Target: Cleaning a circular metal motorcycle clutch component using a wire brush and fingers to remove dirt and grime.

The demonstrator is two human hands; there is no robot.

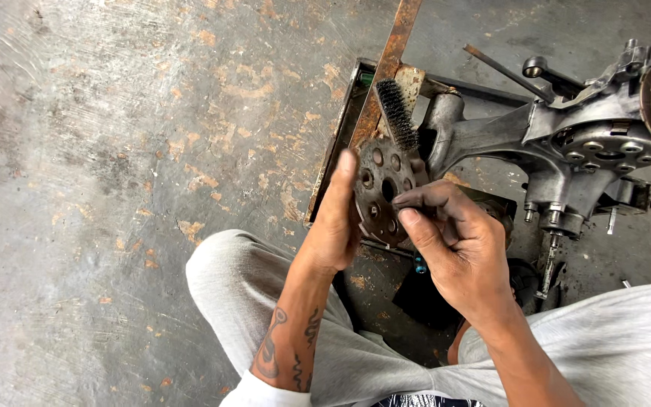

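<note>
— Where is the round metal plate [383,188] now?

— It is off the floor, in front of the person's knees, held between the two hands. The disc is rusty and has a ring of holes around a centre opening. It stands nearly on edge, with its holed face turned toward the right hand [457,252].

— And how does each hand hold?

— The left hand [335,218] is at the left rim of the plate, fingers straight and together, pointing up and away from the body, so the palm supports the rim from that side. The right hand is closed around the handle of a wire brush [399,114], thumb and forefinger pinching it just at the lower right of the plate (the handle itself is mostly hidden in the fist).

— Which way does the brush lie?

— Its long axis goes from the right hand up and a little to the left, across the face of the plate, and the dark bristles pass beyond the top rim. So the right hand is the nearer one to the face, and the left one only steadies the edge.

— What is around?

— A rusty steel frame [374,90] lies on the concrete floor [129,151] just behind the plate, and a grey engine casing [566,143] rests toward the right far edge of the floor.
</note>
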